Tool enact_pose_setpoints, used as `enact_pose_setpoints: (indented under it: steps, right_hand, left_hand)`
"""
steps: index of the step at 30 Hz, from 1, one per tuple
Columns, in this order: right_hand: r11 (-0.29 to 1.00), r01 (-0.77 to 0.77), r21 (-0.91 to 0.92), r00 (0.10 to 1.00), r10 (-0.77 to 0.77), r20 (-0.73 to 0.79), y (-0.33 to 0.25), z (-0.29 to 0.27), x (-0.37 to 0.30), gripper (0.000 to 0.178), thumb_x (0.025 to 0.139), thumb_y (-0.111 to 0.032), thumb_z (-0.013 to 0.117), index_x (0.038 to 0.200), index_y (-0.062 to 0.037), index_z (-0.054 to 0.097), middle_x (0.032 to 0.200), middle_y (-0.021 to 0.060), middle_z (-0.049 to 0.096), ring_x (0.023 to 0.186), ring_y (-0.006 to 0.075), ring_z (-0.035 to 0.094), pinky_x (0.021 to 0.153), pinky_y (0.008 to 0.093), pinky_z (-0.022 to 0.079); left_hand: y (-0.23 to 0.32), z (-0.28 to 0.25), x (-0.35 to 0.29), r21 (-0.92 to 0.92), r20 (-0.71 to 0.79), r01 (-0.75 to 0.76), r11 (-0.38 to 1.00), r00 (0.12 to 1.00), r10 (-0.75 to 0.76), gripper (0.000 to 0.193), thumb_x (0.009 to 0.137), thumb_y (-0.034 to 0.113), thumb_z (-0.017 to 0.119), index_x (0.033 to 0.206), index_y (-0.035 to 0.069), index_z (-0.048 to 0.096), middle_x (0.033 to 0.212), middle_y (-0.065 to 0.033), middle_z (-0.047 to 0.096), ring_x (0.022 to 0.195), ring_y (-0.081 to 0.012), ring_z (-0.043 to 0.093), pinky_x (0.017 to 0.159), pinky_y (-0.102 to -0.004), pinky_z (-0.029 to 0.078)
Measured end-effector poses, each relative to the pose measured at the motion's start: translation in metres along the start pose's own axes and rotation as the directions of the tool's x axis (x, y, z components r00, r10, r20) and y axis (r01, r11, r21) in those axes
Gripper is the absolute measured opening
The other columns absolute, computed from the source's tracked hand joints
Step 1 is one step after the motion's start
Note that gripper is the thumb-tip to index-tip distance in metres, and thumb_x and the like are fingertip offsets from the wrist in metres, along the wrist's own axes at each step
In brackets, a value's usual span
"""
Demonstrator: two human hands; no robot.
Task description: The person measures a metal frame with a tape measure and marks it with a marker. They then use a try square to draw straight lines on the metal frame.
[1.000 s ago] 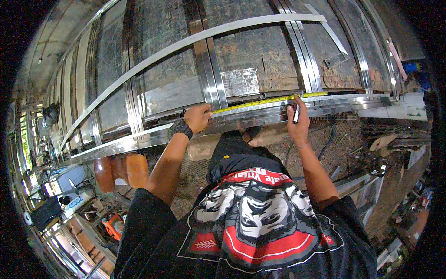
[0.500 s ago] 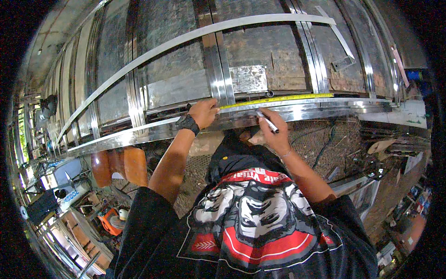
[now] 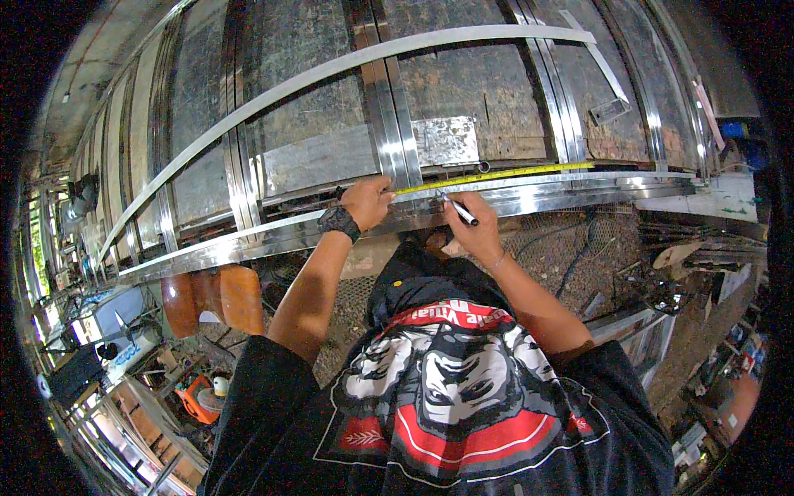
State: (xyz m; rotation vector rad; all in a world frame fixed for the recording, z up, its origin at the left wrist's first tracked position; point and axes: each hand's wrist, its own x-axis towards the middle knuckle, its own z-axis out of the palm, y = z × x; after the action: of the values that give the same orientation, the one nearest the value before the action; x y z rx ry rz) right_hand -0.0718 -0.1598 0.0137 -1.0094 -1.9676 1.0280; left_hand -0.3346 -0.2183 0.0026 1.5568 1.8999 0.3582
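A yellow tape measure blade (image 3: 513,172) is stretched along the shiny metal bars (image 3: 529,197) at the table's near edge. My left hand (image 3: 366,203), with a dark watch on its wrist, is closed at the blade's left end and rests on the bars. My right hand (image 3: 475,230) grips a white marker pen (image 3: 460,211) with a black end. Its tip points at the bars just below the tape, a short way right of my left hand; whether it touches the metal I cannot tell.
A long pale flat bar (image 3: 314,74) crosses the worktable (image 3: 463,91), over shiny metal crosspieces (image 3: 389,107). Below on the left are an orange-brown curved seat (image 3: 236,299) and an orange tool (image 3: 197,399). Cables (image 3: 571,260) lie on the ground at the right.
My right hand has moved left with the marker, closer to my left hand, and the pen tip now sits at the bars below the tape. My left hand stays nearly in place.
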Motion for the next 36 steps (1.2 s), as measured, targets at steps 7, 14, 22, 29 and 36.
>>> enact_pose_setpoints:
  steps: [7,14,22,29,36]
  right_hand:
    - [0.998,-0.060,-0.022,0.996,0.061,0.058,-0.002,-0.002,0.002,0.015,0.090,-0.012,0.072,0.102,-0.0036,0.069,0.096,0.0164,0.069,0.089,0.0365,0.068,0.079,0.0427,0.054]
    - [1.000,0.019,-0.022,1.000,-0.018,0.026,-0.003,-0.001,0.005,0.013,0.091,-0.007,0.072,0.101,-0.0005,0.069,0.086,0.0157,0.067,0.076,0.0295,0.066,0.069,0.0365,0.051]
    - [1.000,0.000,-0.024,0.997,0.002,0.076,-0.003,-0.005,0.006,0.013,0.090,-0.008,0.072,0.100,-0.0004,0.068,0.085,0.0143,0.067,0.076,0.0278,0.066,0.070,0.0360,0.052]
    - [0.990,-0.129,0.062,0.990,0.132,-0.048,-0.010,-0.016,-0.007,0.021,0.096,-0.012,0.069,0.114,-0.0011,0.069,0.097,0.0141,0.072,0.090,0.0215,0.069,0.080,0.0341,0.053]
    - [0.980,-0.170,0.105,0.934,0.194,-0.299,-0.027,-0.065,-0.016,0.035,0.102,-0.017,0.061,0.132,0.0017,0.062,0.106,0.0117,0.071,0.084,0.0160,0.068,0.074,0.0322,0.056]
  left_hand:
    - [0.000,0.000,-0.001,0.006,-0.020,-0.018,1.000,1.000,0.019,0.026,0.090,0.029,0.067,0.095,0.005,0.061,0.088,-0.0221,0.066,0.086,-0.0460,0.065,0.073,-0.0547,0.050]
    - [0.000,-0.001,-0.001,0.031,-0.022,-0.038,0.999,0.999,0.039,0.025,0.091,0.029,0.067,0.100,0.005,0.065,0.093,-0.0229,0.069,0.090,-0.0458,0.066,0.078,-0.0550,0.052]
    - [0.002,-0.003,-0.002,0.019,0.006,-0.012,1.000,1.000,0.012,0.027,0.092,0.029,0.067,0.103,0.005,0.066,0.095,-0.0226,0.070,0.092,-0.0457,0.066,0.079,-0.0543,0.052]
    - [-0.001,0.002,-0.004,0.049,-0.056,-0.040,0.998,0.998,0.043,0.029,0.095,0.031,0.065,0.104,0.004,0.065,0.093,-0.0215,0.069,0.090,-0.0452,0.066,0.079,-0.0517,0.052]
    - [-0.004,-0.012,-0.021,-0.144,-0.391,0.041,0.989,0.916,-0.095,0.026,0.102,0.029,0.058,0.107,0.004,0.058,0.099,-0.0216,0.067,0.091,-0.0465,0.064,0.075,-0.0529,0.050]
